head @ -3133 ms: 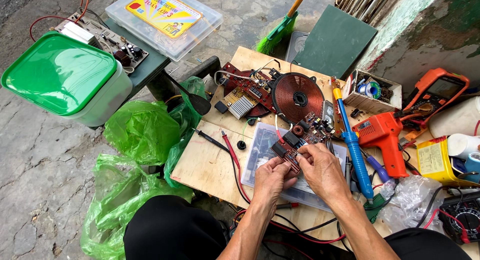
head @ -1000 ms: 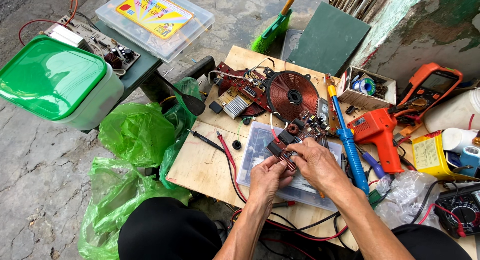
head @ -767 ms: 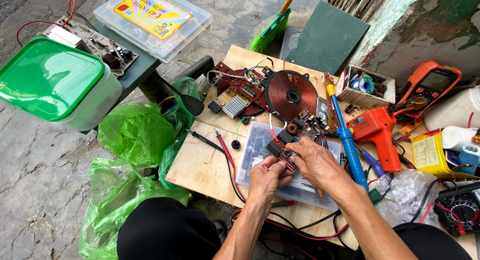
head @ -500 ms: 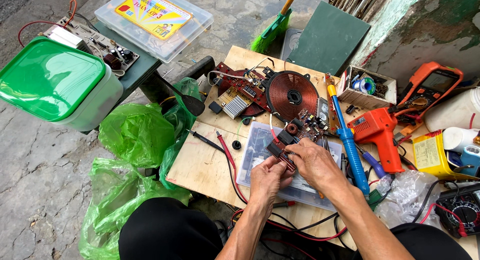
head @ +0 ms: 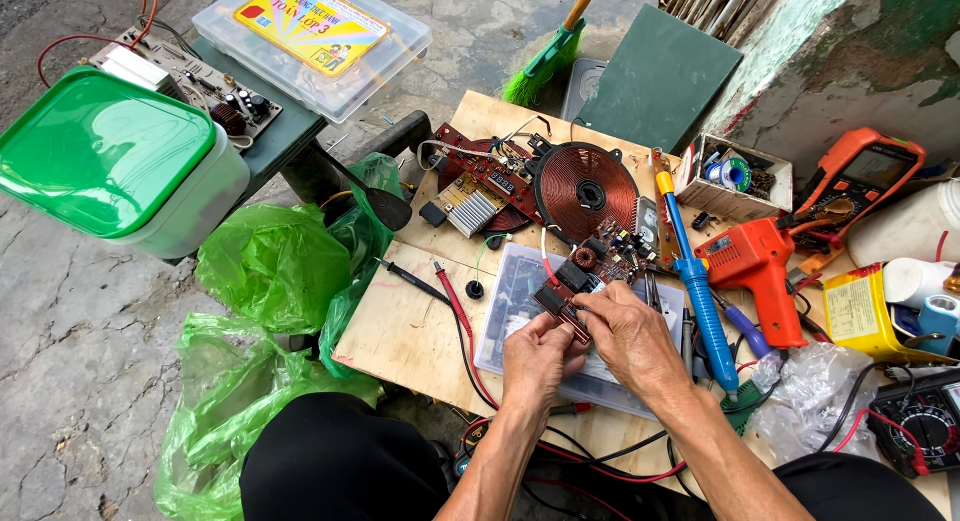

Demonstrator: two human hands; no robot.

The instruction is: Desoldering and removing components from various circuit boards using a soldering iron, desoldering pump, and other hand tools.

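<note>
Head view, frame centre: left hand (head: 535, 353) and right hand (head: 628, 333) both pinch a small circuit board (head: 590, 276) above a clear box (head: 520, 301), and I judge a slipped grip could drop it, bending parts.

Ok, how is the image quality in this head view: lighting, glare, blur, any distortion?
Head view: soft, even daylight with faint shadows; no harsh glare, only a mild sheen on the crumpled green plastic bags; left hand, right hand and the small dark circuit board between them are sharp; slight wide-angle bending at the edges, as at the green-lidded white plastic tub.
</note>
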